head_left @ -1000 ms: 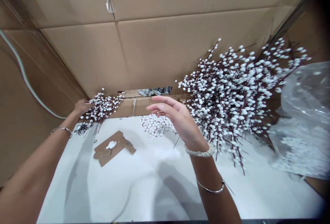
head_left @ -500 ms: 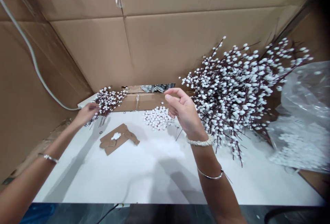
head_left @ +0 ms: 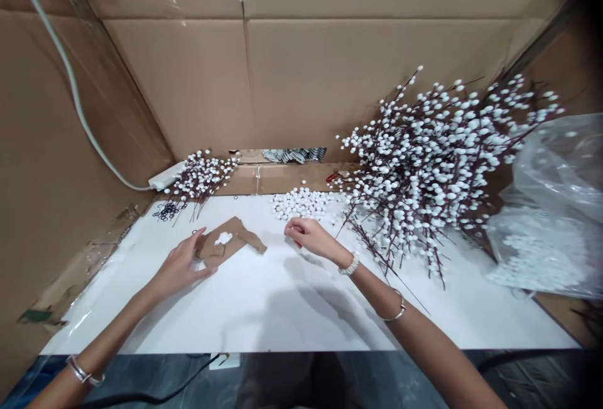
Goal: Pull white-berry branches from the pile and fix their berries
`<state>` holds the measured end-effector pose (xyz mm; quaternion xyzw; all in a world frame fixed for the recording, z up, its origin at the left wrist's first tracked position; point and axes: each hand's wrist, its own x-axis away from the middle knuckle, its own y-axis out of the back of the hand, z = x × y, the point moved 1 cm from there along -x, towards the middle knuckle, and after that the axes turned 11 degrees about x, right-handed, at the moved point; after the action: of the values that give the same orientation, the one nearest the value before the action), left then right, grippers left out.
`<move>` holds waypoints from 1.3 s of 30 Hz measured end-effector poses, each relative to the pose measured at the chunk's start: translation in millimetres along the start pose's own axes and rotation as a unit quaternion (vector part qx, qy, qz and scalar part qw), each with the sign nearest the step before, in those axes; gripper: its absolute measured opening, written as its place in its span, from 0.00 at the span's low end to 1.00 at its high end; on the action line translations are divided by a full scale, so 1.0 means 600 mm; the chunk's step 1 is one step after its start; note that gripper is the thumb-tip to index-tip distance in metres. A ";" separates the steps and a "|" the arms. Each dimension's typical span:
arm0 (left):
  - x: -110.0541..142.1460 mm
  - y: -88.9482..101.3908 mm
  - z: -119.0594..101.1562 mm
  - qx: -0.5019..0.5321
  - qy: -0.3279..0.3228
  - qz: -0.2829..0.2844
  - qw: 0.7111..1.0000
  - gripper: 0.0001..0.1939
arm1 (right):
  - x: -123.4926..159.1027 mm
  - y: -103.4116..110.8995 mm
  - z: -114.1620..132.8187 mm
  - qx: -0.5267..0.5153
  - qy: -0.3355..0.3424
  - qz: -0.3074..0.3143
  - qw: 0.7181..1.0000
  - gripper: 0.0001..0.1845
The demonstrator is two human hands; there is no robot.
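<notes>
My left hand [head_left: 180,266] lies open on the white table [head_left: 264,324], its fingertips at the edge of a flat, irregular cardboard piece [head_left: 226,240]. A white blob [head_left: 223,239] sits on that cardboard. My right hand [head_left: 311,237] rests to the right of the cardboard, with its fingers curled closed and nothing visible in them. Just beyond it lies a pile of white beads [head_left: 300,203]. A small bunch of dark twigs with white buds [head_left: 200,176] stands behind the cardboard, out of reach of both fingertips.
A large heap of budded branches [head_left: 438,170] fills the table's right side, beside a clear plastic bag [head_left: 546,220] holding white beads. Black rings [head_left: 167,210] lie at the back left. Cardboard walls [head_left: 188,82] surround the table, with a white cable [head_left: 70,70] along them.
Both hands have dropped to the table. My left hand has moved from the small bunch to the cardboard piece, and my right hand has moved left and down. The view has tilted toward the table's front edge.
</notes>
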<state>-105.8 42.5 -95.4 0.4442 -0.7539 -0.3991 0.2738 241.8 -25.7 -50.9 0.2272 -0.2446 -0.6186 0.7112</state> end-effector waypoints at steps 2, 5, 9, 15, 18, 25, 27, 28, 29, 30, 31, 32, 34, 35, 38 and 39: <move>-0.004 -0.005 -0.002 0.019 -0.025 -0.006 0.999 0.49 | 0.009 0.000 -0.013 0.011 -0.018 0.009 1.000 0.09; -0.015 -0.015 -0.007 0.026 -0.064 -0.024 0.997 0.47 | 0.017 -0.002 -0.026 0.020 -0.027 0.015 0.999 0.09; -0.040 -0.022 -0.009 0.019 -0.080 -0.026 0.996 0.45 | 0.021 -0.003 -0.044 0.038 -0.016 -0.021 0.999 0.08; -0.061 -0.013 -0.052 -0.008 -0.079 -0.028 0.996 0.48 | 0.043 0.035 -0.077 0.072 -0.012 -0.110 0.991 0.10; -0.068 -0.013 -0.105 0.004 -0.127 -0.053 0.991 0.42 | 0.057 0.069 -0.091 0.071 -0.040 -0.116 0.990 0.10; -0.106 -0.057 -0.211 0.032 -0.252 -0.109 0.961 0.28 | 0.096 0.159 -0.086 0.026 -0.068 -0.172 0.982 0.14; -0.112 -0.075 -0.226 0.024 -0.285 -0.123 0.950 0.26 | 0.110 0.191 -0.078 0.003 -0.063 -0.179 0.982 0.16; -0.113 -0.083 -0.230 0.016 -0.301 -0.130 0.945 0.25 | 0.116 0.208 -0.075 -0.006 -0.056 -0.190 0.980 0.16; -0.113 -0.091 -0.232 0.006 -0.316 -0.134 0.939 0.24 | 0.121 0.227 -0.072 -0.011 -0.052 -0.205 0.977 0.16; -0.112 -0.097 -0.233 -0.003 -0.328 -0.137 0.935 0.23 | 0.125 0.246 -0.070 -0.007 -0.049 -0.223 0.974 0.16; -0.112 -0.103 -0.231 -0.011 -0.336 -0.136 0.932 0.22 | 0.129 0.265 -0.067 0.005 -0.049 -0.240 0.970 0.16; -0.111 -0.108 -0.229 -0.017 -0.340 -0.134 0.930 0.21 | 0.132 0.284 -0.064 0.020 -0.052 -0.258 0.965 0.15; -0.110 -0.114 -0.221 -0.018 -0.342 -0.129 0.930 0.21 | 0.136 0.321 -0.052 0.051 -0.056 -0.297 0.952 0.13; -0.109 -0.115 -0.216 -0.015 -0.342 -0.128 0.931 0.21 | 0.137 0.339 -0.044 0.063 -0.055 -0.312 0.946 0.13; -0.110 -0.115 -0.204 -0.002 -0.340 -0.140 0.930 0.20 | 0.133 0.387 -0.016 0.074 -0.033 -0.300 0.950 0.12; -0.110 -0.114 -0.201 0.002 -0.340 -0.148 0.929 0.20 | 0.128 0.402 -0.008 0.086 -0.018 -0.285 0.955 0.12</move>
<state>47.6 38.4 -93.0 0.3893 -0.7280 -0.5609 -0.0618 438.7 -69.8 101.3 0.3367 -0.2347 -0.7760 0.4789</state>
